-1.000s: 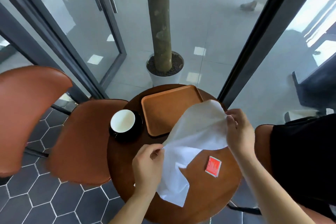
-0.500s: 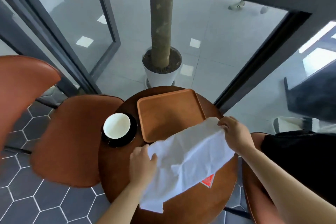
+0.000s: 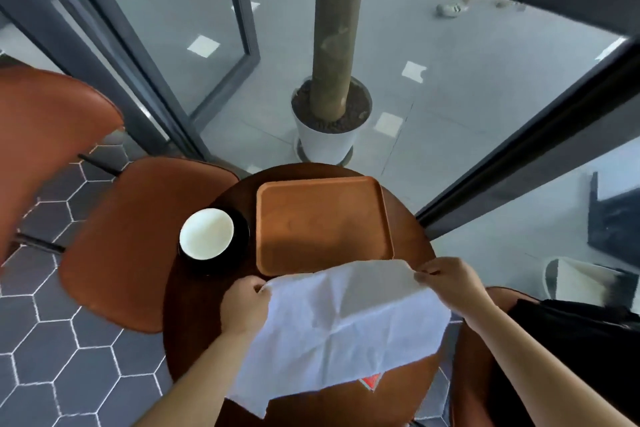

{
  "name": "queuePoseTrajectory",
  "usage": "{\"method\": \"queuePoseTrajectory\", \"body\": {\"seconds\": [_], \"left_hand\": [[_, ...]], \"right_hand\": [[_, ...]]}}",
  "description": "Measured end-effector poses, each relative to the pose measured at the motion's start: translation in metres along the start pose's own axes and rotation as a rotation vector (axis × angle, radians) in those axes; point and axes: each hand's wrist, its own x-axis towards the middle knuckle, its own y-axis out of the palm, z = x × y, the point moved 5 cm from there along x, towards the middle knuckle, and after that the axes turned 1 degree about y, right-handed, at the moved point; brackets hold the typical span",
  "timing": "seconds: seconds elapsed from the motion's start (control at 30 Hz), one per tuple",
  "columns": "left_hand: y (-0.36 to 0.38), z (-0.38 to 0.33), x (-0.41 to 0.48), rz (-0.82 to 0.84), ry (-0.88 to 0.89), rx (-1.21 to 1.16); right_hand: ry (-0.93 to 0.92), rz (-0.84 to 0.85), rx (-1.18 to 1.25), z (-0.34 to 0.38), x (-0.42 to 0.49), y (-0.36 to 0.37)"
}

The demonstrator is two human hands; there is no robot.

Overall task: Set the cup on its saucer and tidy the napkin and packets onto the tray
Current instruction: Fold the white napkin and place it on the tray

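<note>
Your left hand (image 3: 244, 305) has its grip closed on the left corner of the white napkin (image 3: 346, 322), fingers curled in and pinching the cloth. Your right hand (image 3: 450, 282) does the same at the right corner, thumb and fingers pinching the edge. Between the two hands the napkin is spread out wide, creased into squares, and hangs down toward you over the round tabletop (image 3: 194, 322).

From this view the napkin's far edge covers the near rim of the wooden tray (image 3: 322, 218). The tray lies flat at the far side of the tabletop with nothing on its bare surface.

Just left of the tray, the cup (image 3: 206, 234), white inside, sits on its black saucer (image 3: 240, 246), apart from the tray's rim.

Only one corner of a red packet (image 3: 370, 382) shows, peeking out from under the napkin's near edge on the right side of the tabletop.

A brown chair (image 3: 138, 243) stands against the tabletop on your left. A white pot (image 3: 323, 144) holding a trunk stands on the floor beyond the glass.
</note>
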Motion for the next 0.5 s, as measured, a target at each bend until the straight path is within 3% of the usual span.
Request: {"method": "queuePoseTrajectory", "body": {"seconds": [0.13, 0.23, 0.33, 0.5], "left_hand": [[-0.029, -0.017, -0.046, -0.316, 0.142, -0.181], [-0.041, -0.027, -0.055, -0.492, 0.137, -0.205], [-0.033, -0.036, -0.047, -0.457, 0.084, -0.203], [-0.005, -0.013, -0.048, -0.343, -0.043, -0.231]], "right_hand": [[-0.087, -0.151, 0.282, 0.002, 0.001, -0.03], [-0.145, -0.224, 0.331, 0.012, 0.008, -0.042], [-0.182, -0.205, 0.283, 0.023, 0.025, -0.033], [-0.036, -0.111, 0.19, -0.003, 0.044, -0.002]]}}
